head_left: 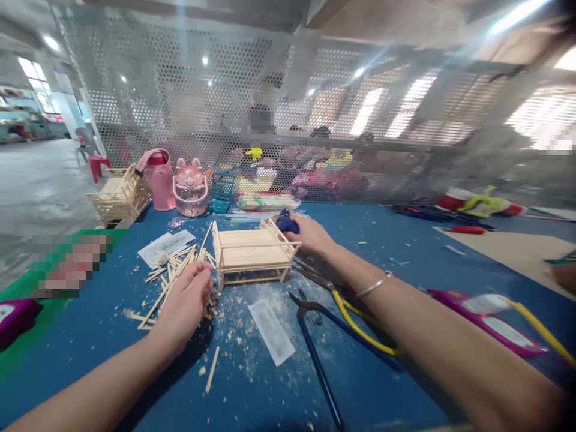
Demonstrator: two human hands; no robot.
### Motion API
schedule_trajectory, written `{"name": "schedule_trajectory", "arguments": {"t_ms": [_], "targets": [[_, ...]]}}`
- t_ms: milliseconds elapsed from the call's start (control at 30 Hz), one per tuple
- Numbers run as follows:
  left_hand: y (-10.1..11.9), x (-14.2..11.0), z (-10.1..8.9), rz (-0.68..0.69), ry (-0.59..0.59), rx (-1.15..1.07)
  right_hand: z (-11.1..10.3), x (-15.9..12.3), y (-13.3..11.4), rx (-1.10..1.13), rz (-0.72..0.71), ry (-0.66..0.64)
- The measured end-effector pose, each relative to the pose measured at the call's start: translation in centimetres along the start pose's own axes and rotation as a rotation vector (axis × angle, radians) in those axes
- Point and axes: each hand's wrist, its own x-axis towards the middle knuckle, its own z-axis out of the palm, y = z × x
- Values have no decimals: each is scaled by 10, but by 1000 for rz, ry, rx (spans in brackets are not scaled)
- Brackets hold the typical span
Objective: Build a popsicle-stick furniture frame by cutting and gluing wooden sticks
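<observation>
A small model bed made of wooden sticks [252,249] stands on the blue table in front of me. My left hand [191,294] is closed at the bed's left end, fingertips pressed together near its corner post; what they hold, if anything, is hidden. Under and behind that hand lies a loose pile of cut sticks [173,273]. My right hand [310,234] reaches to the bed's far right corner, its fingers closed around a small dark blue object [287,222] whose kind I cannot make out. Blue-handled pliers [310,306] and yellow-handled pliers [346,306] lie below my right forearm.
A second stick model [119,195], a pink flask [159,183] and a pink bottle [190,189] stand at the back left. Wrapped sticks [267,201] lie before a perforated metal screen [180,90]. A white paper slip [271,333] and purple-cased items [499,327] lie nearer.
</observation>
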Motion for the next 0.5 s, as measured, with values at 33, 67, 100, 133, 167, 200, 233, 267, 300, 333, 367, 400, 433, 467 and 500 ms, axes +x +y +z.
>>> {"name": "schedule_trajectory", "arguments": {"t_ms": [33,67,100,133,167,200,233,267,300,333,367,400,433,467,500], "targets": [[0,0,0,-2,-7,9,0,0,1,13,6,-5],[1,-1,1,-3,-16,19,0,1,2,27,13,-10],[1,-1,1,1,-23,31,0,1,3,44,21,-15],[0,-1,1,10,-32,42,-1,2,4,62,28,-17],[0,-1,0,17,-39,53,-2,1,6,79,35,-15],[-1,-1,0,24,-44,64,-4,0,7,96,42,-9],[-2,-1,-1,29,-46,77,-5,-1,9,109,48,-1],[-3,0,-2,33,-48,92,-7,-3,12,115,53,9],[-4,1,-3,39,-50,116,-9,-5,14,129,61,26],[-5,2,-5,51,-48,152,-11,-8,16,164,76,51],[-6,4,-6,72,-43,206,-12,-10,17,221,95,79],[-6,5,-8,104,-31,278,-14,-13,19,294,114,113],[-6,7,-9,143,-17,364,-16,-16,19,367,131,166],[-6,8,-11,186,-6,461,-18,-19,19,426,142,229],[-6,9,-12,231,0,559,-22,-22,17,457,150,297]]}}
